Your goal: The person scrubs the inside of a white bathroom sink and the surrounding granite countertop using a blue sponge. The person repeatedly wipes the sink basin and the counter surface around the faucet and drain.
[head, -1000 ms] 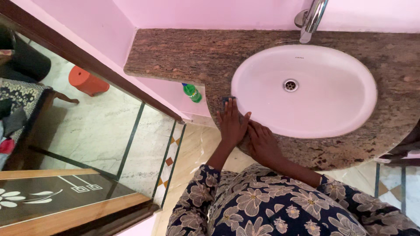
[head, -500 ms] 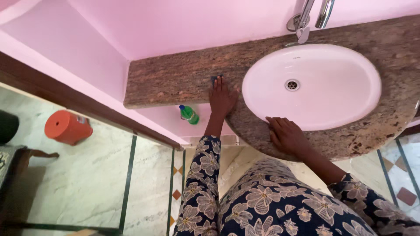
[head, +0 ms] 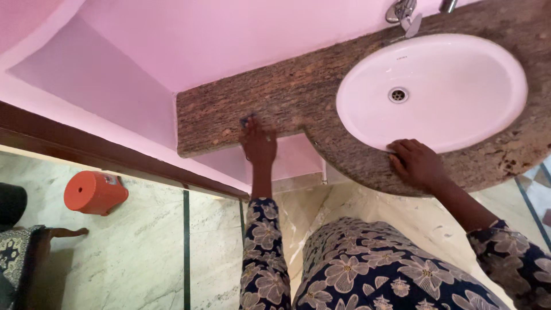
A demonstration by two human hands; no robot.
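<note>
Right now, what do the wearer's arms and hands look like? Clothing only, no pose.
Both arms wear long sleeves of dark navy fabric printed with cream and tan flowers; the left sleeve ends short of the wrist, the right sleeve at mid-forearm. The same print covers the garment below. The left hand and right hand are bare: no gloves, and no rings, bangles or watch are visible.

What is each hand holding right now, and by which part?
The left hand presses a small dark object, mostly hidden under its fingers, against the granite countertop. The right hand holds nothing.
</note>
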